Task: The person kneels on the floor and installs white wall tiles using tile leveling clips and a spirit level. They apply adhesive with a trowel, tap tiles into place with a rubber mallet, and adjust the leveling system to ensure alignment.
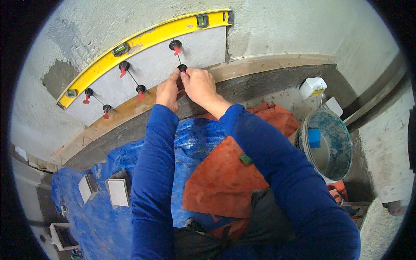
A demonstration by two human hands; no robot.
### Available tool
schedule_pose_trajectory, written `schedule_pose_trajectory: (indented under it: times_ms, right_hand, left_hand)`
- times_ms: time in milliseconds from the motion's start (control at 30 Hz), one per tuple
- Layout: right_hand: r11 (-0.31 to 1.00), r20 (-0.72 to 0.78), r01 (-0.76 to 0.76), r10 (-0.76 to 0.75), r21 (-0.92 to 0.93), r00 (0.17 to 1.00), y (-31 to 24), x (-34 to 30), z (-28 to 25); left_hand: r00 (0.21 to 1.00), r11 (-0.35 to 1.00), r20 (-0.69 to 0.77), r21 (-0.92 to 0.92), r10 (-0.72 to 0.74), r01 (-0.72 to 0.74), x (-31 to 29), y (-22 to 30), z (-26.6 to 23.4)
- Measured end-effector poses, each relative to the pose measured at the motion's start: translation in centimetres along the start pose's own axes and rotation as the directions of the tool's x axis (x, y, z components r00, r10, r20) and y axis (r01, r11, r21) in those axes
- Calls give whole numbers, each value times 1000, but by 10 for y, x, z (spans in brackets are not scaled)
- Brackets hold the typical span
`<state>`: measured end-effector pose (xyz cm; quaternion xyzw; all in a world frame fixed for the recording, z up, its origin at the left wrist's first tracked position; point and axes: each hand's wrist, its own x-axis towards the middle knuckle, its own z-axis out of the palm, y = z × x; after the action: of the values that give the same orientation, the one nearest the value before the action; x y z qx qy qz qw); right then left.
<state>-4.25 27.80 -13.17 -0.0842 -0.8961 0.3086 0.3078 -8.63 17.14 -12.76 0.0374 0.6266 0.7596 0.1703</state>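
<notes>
My right hand (201, 86) pinches the red handle of a black tile-levelling knob (182, 68) at the lower end of a tile joint. Close against it, my left hand (167, 92) has its fingers closed at the same knob; its fingertips are partly hidden. The knob sits on light grey wall tiles (156, 71). Another levelling knob (175, 45) stands at the top of this joint, and several more (124, 66) mark the joints to the left. Along the tiles' upper edge lies a yellow spirit level (160, 32). A wooden batten (260, 64) runs beneath the row.
A blue tarp (95, 221) and an orange-red sheet (221, 182) cover the floor under me. Loose tile pieces (118, 193) rest on the tarp. To the right stand a bucket (346, 149) with a blue sponge-like piece (314, 138) and a white plastic container (313, 87).
</notes>
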Motion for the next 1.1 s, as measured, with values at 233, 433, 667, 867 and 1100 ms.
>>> schedule_pose_trajectory:
  times_ms: [233, 433, 667, 867, 1100]
  right_hand:
    - [997, -60, -55, 59, 62, 996, 4, 6, 19]
    - [297, 430, -540, 361, 788, 827, -1, 3, 27]
    - [232, 391, -501, 392, 834, 833, -9, -8, 21]
    - [353, 378, -497, 355, 792, 855, -5, -7, 20]
    - [337, 353, -479, 372, 810, 858, -2, -7, 24]
  left_hand:
    - [995, 989, -84, -142, -63, 50, 4, -9, 5]
    - [997, 983, 63, -173, -45, 55, 14, -13, -13]
    - [994, 962, 112, -274, 16, 15, 19, -23, -14]
    - [989, 984, -91, -125, 119, -130, 13, -15, 4]
    - [990, 993, -120, -85, 68, -78, 22, -13, 7]
